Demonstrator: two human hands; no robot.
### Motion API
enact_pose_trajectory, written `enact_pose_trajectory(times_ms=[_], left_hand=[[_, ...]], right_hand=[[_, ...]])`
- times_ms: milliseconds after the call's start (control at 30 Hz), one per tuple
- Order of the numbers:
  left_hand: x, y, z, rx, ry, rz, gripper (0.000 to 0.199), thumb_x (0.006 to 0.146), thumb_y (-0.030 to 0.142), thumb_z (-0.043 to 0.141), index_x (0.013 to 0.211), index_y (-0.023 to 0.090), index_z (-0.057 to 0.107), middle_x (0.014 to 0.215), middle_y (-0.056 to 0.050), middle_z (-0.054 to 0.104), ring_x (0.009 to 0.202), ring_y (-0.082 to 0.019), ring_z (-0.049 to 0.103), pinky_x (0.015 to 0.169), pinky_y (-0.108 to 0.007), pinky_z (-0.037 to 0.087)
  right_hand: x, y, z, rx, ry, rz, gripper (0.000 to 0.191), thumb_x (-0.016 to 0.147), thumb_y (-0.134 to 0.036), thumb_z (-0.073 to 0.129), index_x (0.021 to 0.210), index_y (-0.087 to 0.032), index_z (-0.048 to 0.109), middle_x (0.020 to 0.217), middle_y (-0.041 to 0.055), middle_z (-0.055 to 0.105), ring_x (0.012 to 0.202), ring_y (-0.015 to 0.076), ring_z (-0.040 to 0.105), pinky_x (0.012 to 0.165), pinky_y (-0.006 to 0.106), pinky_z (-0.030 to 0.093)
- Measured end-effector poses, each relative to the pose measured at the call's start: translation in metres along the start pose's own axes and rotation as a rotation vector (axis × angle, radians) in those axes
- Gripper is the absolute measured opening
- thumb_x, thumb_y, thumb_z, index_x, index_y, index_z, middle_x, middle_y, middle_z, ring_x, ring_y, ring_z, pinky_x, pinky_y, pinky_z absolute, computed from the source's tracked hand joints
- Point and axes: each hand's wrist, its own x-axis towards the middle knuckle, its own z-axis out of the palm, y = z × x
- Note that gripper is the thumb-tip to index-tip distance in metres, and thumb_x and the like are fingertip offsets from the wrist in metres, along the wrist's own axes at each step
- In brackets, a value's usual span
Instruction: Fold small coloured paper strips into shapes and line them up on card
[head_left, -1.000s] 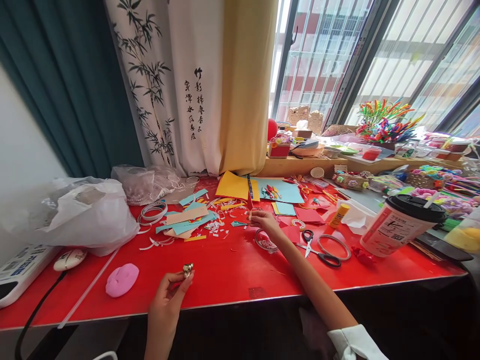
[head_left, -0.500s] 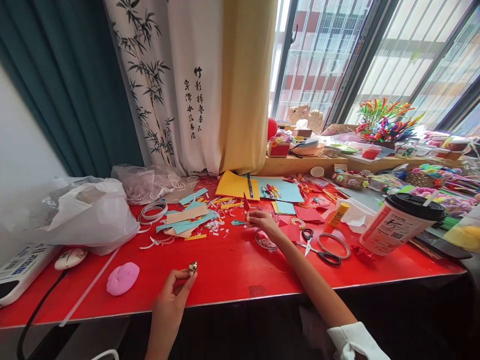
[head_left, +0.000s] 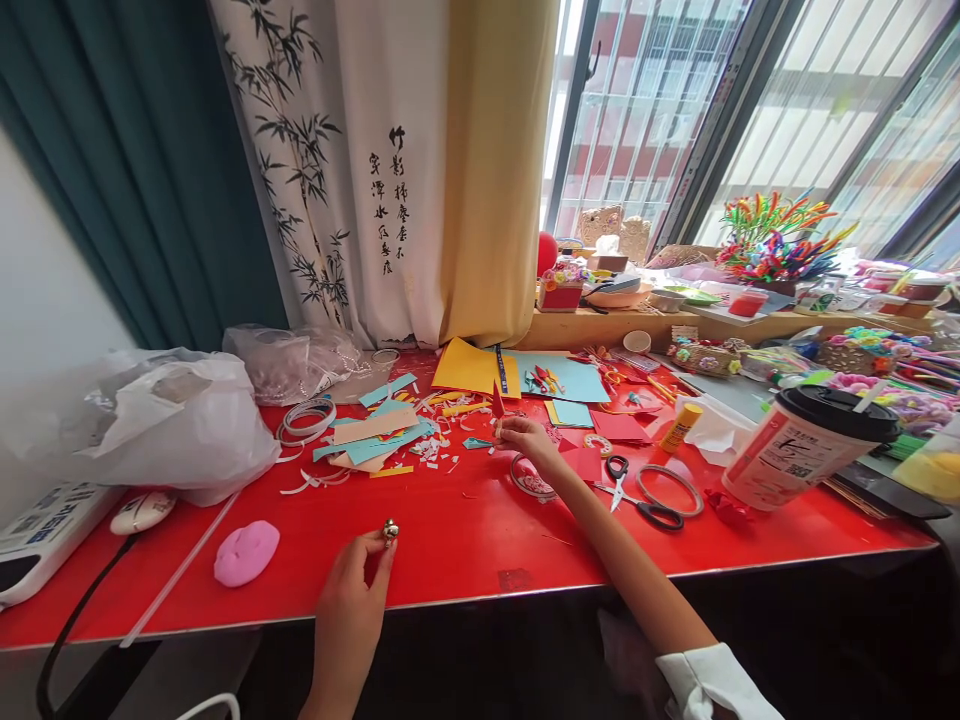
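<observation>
Near the front edge of the table, my left hand (head_left: 351,590) pinches a small shiny gold piece (head_left: 390,530), which looks like a jingle bell, between thumb and fingertips. My right hand (head_left: 531,442) reaches farther over the table with its fingers closed on a pointed red folded paper (head_left: 498,402), held upright. Just below that hand lies a clear ring of tape (head_left: 531,478), partly hidden by the wrist. A small teal folded paper (head_left: 478,443) rests just left of the right fingertips. Black-handled scissors (head_left: 645,508) lie spread to the right of my forearm.
Paper strips and scraps (head_left: 386,435) cover the left middle. Pink clay (head_left: 246,553) and a white plastic bag (head_left: 187,420) are at left. At right stand a lidded drink cup (head_left: 799,455) and a yellow glue stick (head_left: 681,428). Yellow and blue paper sheets (head_left: 465,368) lie behind.
My left hand has shifted slightly right and up with the gold piece still pinched. My right hand and the red paper stay nearly in place; the view has moved a little.
</observation>
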Motion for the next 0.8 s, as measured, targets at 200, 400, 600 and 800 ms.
enact_pose_trajectory(times_ms=[200,400,600,800], left_hand=[[0.019,-0.023,-0.007,0.514,0.107,0.379,0.017,0.086,0.027,0.039,0.085,0.016,0.052,0.083,-0.008,0.061,0.083,-0.021,0.057,0.082,-0.036,0.042],[0.047,-0.046,-0.025,0.804,0.047,0.313,0.017,0.083,0.012,0.035,0.085,0.013,0.053,0.082,-0.009,0.060,0.078,-0.022,0.054,0.070,-0.033,0.041],[0.051,-0.011,-0.027,0.756,0.162,0.273,0.026,0.083,0.012,0.035,0.102,0.014,0.053,0.102,-0.012,0.054,0.091,-0.027,0.051,0.074,-0.039,0.043],[0.099,0.055,0.043,0.233,-0.132,0.545,0.014,0.086,0.021,0.041,0.096,0.019,0.050,0.097,-0.005,0.055,0.096,-0.019,0.051,0.084,-0.034,0.044]], right_hand=[[-0.001,0.000,0.002,0.043,-0.018,0.021,0.020,0.058,-0.026,0.072,0.074,-0.016,0.063,0.072,0.0017,0.063,0.065,0.0143,0.063,0.073,0.029,0.054],[-0.001,-0.001,0.004,0.060,-0.039,0.036,0.021,0.060,-0.026,0.072,0.077,-0.017,0.064,0.074,0.0033,0.065,0.070,0.0168,0.065,0.076,0.031,0.053],[-0.005,-0.005,0.008,0.049,-0.046,0.027,0.024,0.060,-0.028,0.072,0.080,-0.017,0.064,0.077,0.0033,0.066,0.070,0.0163,0.065,0.073,0.030,0.053],[-0.009,-0.009,0.013,0.006,-0.075,0.040,0.018,0.061,-0.026,0.069,0.075,-0.016,0.064,0.070,0.0023,0.065,0.064,0.0154,0.065,0.067,0.028,0.053]])
